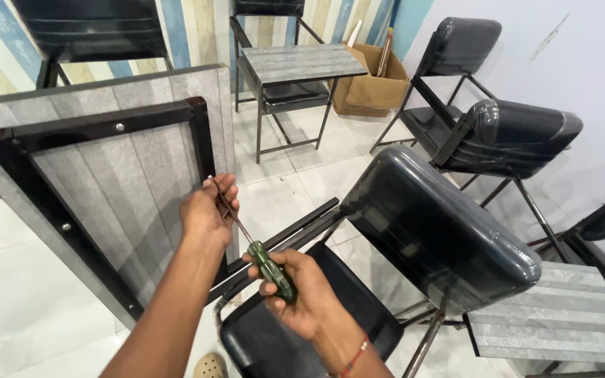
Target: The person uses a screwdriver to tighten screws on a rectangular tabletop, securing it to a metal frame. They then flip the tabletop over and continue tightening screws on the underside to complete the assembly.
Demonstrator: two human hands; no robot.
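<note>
My right hand [301, 290] grips the green handle of a screwdriver [272, 269], whose thin metal shaft runs up and left. My left hand [208, 210] pinches the shaft near its tip, against the corner of a black metal frame [50, 203]. That frame is screwed to the underside of a grey wood-look writing board [124, 178], which is tilted up facing me. Below my hands is the black padded seat [274, 343] of a chair, with its wrapped black backrest [435, 231] to the right.
Several black chairs with grey writing boards stand around: one at the back [295, 66], two at the right [505, 136]. A cardboard box [369, 87] sits by the striped wall. White tiled floor [29, 301] lies at the left. Another grey board [561, 315] is at the lower right.
</note>
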